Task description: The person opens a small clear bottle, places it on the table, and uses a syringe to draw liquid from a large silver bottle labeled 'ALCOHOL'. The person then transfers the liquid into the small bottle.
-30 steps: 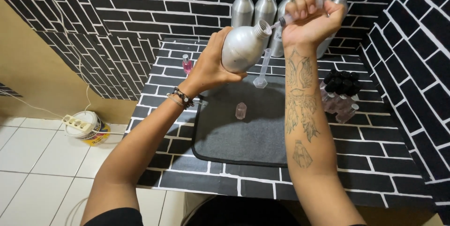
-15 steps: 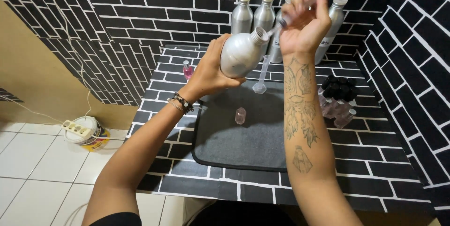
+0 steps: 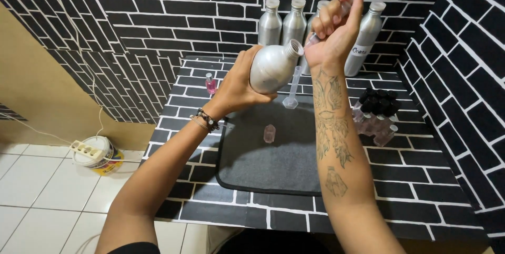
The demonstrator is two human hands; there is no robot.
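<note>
My left hand point(image 3: 239, 86) grips a silver metal bottle point(image 3: 273, 66), tilted so its open neck points up and right. My right hand point(image 3: 336, 30) is raised beside that neck and holds a clear syringe point(image 3: 348, 2) whose tip sits right at the bottle's mouth. Below them, on a grey mat point(image 3: 273, 154), stands a narrow clear measuring cylinder point(image 3: 292, 88), with a small clear vial point(image 3: 269, 133) in front of it.
Several upright silver bottles point(image 3: 281, 21) line the back wall, one with a white label point(image 3: 363, 41). A cluster of small black-capped vials point(image 3: 376, 114) sits right of the mat. A small pink bottle point(image 3: 210, 83) stands at the left. A power strip point(image 3: 89, 150) lies on the tiled floor.
Both hands with the bottle and syringe have stayed together in front of the back bottles. The right hand has closed more tightly round the syringe near the bottle's mouth.
</note>
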